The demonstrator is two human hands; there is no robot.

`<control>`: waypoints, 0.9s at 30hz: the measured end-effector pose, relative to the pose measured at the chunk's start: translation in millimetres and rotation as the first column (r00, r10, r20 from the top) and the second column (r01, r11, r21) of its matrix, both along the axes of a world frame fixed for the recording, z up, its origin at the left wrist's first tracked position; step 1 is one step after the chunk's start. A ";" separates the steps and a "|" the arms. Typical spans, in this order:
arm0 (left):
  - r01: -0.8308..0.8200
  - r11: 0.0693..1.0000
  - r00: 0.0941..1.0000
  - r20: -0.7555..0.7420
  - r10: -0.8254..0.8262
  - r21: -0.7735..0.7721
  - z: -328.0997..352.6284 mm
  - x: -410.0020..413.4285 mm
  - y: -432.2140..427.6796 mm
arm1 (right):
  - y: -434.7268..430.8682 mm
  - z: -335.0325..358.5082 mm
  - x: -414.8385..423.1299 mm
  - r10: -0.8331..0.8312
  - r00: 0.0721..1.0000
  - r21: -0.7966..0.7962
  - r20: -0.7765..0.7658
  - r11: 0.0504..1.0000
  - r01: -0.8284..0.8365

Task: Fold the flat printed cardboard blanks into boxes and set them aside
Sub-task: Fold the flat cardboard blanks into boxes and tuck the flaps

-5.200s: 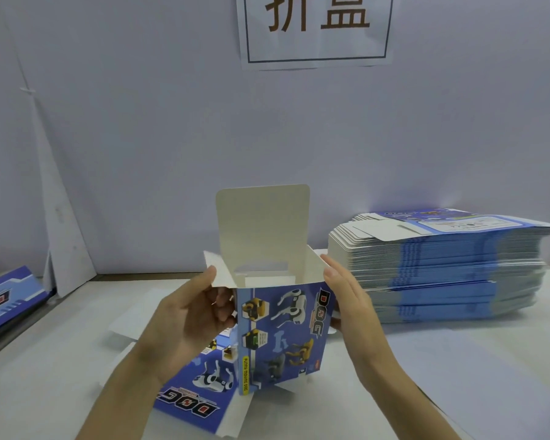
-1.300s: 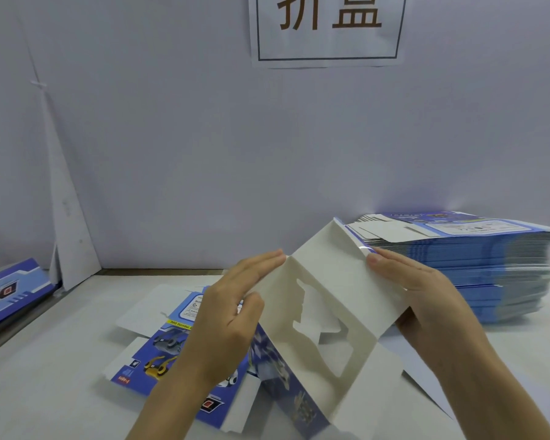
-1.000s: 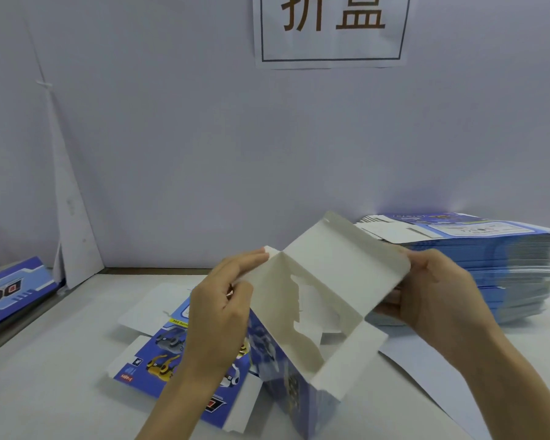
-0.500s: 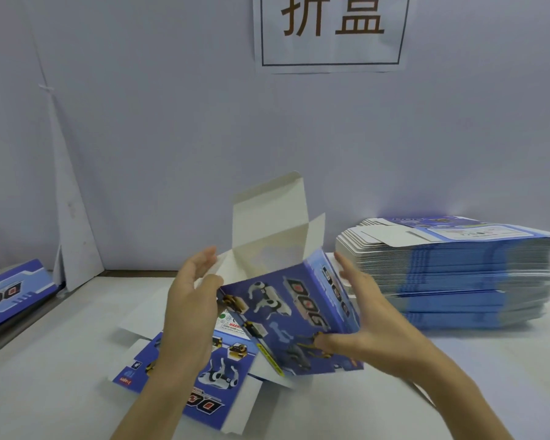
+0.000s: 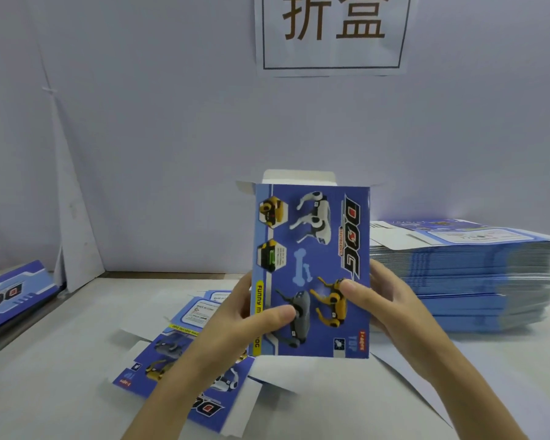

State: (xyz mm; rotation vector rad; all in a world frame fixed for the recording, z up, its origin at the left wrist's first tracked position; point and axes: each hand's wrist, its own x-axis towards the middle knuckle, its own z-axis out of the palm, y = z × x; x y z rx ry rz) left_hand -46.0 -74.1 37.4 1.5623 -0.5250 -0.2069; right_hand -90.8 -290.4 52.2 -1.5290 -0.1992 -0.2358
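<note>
A white table (image 5: pixel 61 360) sits by a wall. The left hand (image 5: pixel 232 331) and the right hand (image 5: pixel 391 306) both grip the blue box (image 5: pixel 311 268).

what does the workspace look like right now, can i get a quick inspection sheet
Surface: white table, a loose white sheet at the right.
Job's things: box held upright, printed face to the camera, top flaps open; flat blank on the table under the left forearm; stack of blanks at the right.
Clutter: blue printed card at the left edge.
Grippers: left hand grips the box's left edge; right hand grips its right edge.
Cables: nothing seen.
Surroundings: pale wall with a paper sign; white cardboard wedge leaning at the left.
</note>
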 end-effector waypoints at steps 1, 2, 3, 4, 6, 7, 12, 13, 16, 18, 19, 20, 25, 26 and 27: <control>-0.013 1.000 1.000 -0.008 0.013 -0.024 -0.9 0.7 1.1 | 0.4 0.6 -0.4 0.023 1.000 -0.012 -0.002 1.000 -0.023; -0.020 0.998 1.000 -0.025 0.019 -0.055 -2.2 1.3 2.7 | 0.7 1.4 -1.0 0.044 0.999 -0.016 -0.003 0.999 -0.044; -0.020 0.997 0.999 -0.043 0.017 -0.076 -3.3 2.2 4.8 | 0.8 2.2 -1.4 0.056 0.998 -0.010 0.004 0.998 -0.056; -0.020 0.997 0.998 -0.057 0.015 -0.081 -3.8 2.8 7.2 | 0.7 2.5 -1.4 0.058 0.998 0.003 0.017 0.998 -0.059; -0.028 0.996 0.998 -0.064 0.023 -0.085 -3.8 4.1 9.4 | 1.1 2.4 -1.4 0.071 0.997 0.029 0.043 0.997 -0.072; -0.056 0.993 0.996 -0.068 0.049 -0.100 -4.2 4.8 9.2 | 1.9 2.2 -1.5 0.082 0.995 0.029 0.051 0.996 -0.083; -0.206 0.968 0.979 -0.015 0.206 -0.142 -5.3 4.3 -1.7 | 5.0 0.1 0.0 0.069 0.998 -0.045 -0.005 0.997 -0.070; -0.228 0.963 0.973 -0.005 0.230 -0.145 -5.7 4.6 -2.9 | 4.9 -0.8 0.7 0.049 0.999 -0.064 -0.020 0.997 -0.050; -0.240 0.960 0.969 0.021 0.245 -0.142 -5.8 5.6 -1.8 | 6.1 -2.4 1.1 0.021 0.999 -0.076 -0.038 0.997 -0.024; -0.199 0.969 0.979 0.017 0.203 -0.149 -4.2 6.4 1.3 | 8.7 -2.3 0.4 0.033 0.999 -0.090 -0.028 0.995 -0.035; -0.188 0.970 0.981 0.011 0.192 -0.152 -3.4 6.3 3.0 | 10.0 -2.1 0.2 0.046 0.999 -0.093 -0.020 0.995 -0.047; -0.191 0.970 0.981 0.003 0.194 -0.153 -3.4 7.2 4.6 | 11.2 -1.9 0.2 0.055 0.998 -0.092 -0.014 0.994 -0.056; -0.295 0.940 0.955 -0.023 0.295 -0.169 -5.8 8.4 3.7 | 15.0 -3.0 0.8 0.037 0.999 -0.085 -0.017 0.996 -0.039; -0.287 0.943 0.957 -0.012 0.289 -0.170 -5.3 7.9 3.0 | 14.6 -3.2 1.1 0.033 0.999 -0.084 -0.017 0.996 -0.034; -0.263 0.950 0.964 -0.001 0.267 -0.170 -4.3 7.1 3.2 | 13.9 -3.1 1.2 0.032 0.999 -0.083 -0.015 0.996 -0.033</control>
